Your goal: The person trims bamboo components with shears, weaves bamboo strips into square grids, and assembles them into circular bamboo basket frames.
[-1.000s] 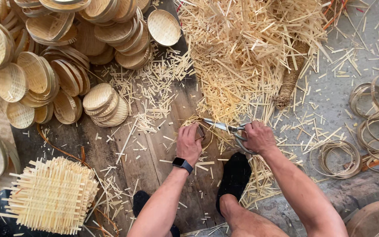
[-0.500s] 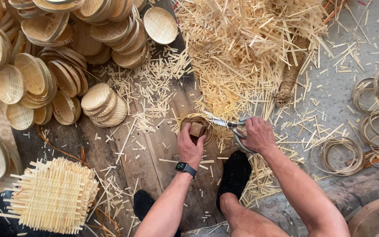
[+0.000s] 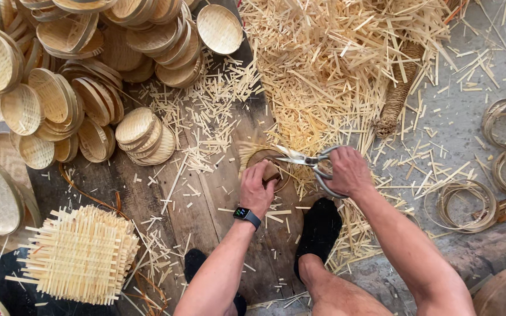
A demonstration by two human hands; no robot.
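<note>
My left hand [image 3: 259,188] presses down on a small round woven bamboo basket piece [image 3: 265,161] that lies on the dark wooden board [image 3: 206,210]. My right hand [image 3: 349,171] grips the handles of grey metal scissors [image 3: 308,161], whose blades point left over the basket's rim. A smartwatch sits on my left wrist. My feet in black socks [image 3: 318,229] rest on the board just below the hands.
Stacks of finished round bamboo baskets [image 3: 71,88] fill the upper left. A big heap of bamboo offcuts [image 3: 335,64] lies at top centre. A stack of square woven mats [image 3: 80,254] sits lower left. Bamboo hoops [image 3: 464,202] lie on the right.
My left hand has turned the basket piece slightly and settled on top of it. The scissors have stayed at its rim, and the view has shifted a little.
</note>
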